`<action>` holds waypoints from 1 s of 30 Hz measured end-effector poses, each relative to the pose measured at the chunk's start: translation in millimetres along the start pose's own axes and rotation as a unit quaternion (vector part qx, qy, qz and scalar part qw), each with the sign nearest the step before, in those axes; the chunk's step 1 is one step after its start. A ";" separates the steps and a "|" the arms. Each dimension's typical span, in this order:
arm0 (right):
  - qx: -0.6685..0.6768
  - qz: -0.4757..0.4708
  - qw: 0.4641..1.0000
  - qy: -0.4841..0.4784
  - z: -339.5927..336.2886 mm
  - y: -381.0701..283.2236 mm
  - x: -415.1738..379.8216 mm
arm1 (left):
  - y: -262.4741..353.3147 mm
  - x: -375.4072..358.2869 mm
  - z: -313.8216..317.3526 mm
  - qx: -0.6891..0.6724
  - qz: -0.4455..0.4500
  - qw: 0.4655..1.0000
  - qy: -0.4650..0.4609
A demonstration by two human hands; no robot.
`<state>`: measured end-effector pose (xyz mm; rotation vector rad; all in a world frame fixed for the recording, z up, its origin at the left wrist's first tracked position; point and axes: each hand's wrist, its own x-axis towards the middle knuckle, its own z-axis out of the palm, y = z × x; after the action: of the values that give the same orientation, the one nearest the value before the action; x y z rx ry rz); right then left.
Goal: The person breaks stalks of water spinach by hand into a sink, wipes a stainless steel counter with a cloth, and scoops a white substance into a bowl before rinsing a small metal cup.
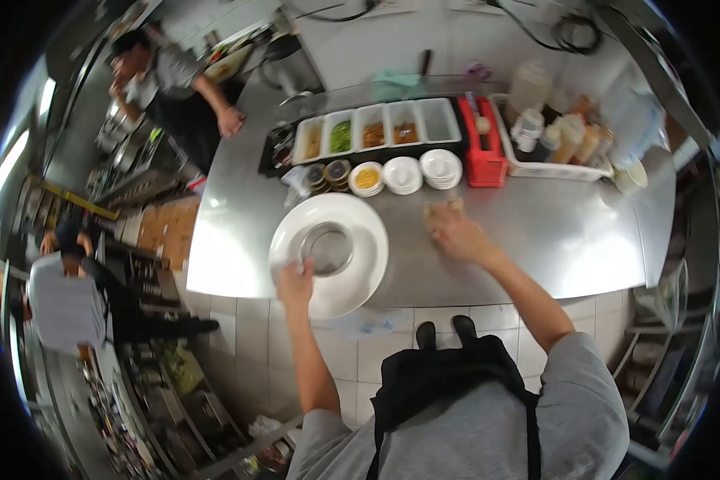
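No writing or label can be read anywhere on the steel counter (552, 232). The left hand (296, 282) rests with fingers loosely spread on the near rim of the wide white plate (360, 240), which lies on the counter with a round metal ring (327, 248) in its well, the ring just beyond the fingertips. To the right, well apart from the plate, the right hand (454, 236) is curled around a small tan object (442, 210) on the counter, below the row of small white bowls (402, 174) and the red caddy (483, 156); what the object is I cannot tell.
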<state>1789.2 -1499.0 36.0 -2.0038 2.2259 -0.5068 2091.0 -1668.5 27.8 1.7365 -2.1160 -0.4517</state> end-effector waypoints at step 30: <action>0.187 0.653 0.573 0.459 -114.3 230.4 -706.8 | 549.4 -387.7 244.7 -0.221 0.487 0.821 -0.198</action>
<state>1626.7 -767.6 -30.0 0.6158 2.7775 -1.6506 1569.0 -1179.2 37.5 0.1885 -2.5417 -0.9141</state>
